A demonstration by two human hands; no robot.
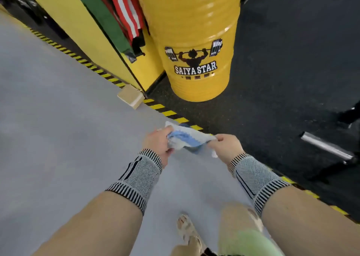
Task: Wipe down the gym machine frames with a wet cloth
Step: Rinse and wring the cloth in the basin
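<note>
A crumpled blue-and-white striped cloth [190, 139] is stretched between both hands above the grey floor [58, 119]: the left hand [159, 141] grasps one end with curled fingers, and the right hand [227, 146] pinches the other end. Both wrists wear grey knitted bands. Ahead stands a tall yellow metal drum [194, 41] printed "SAIYA STAR" on black rubber flooring; its top lies out of view, so its contents cannot be told.
</note>
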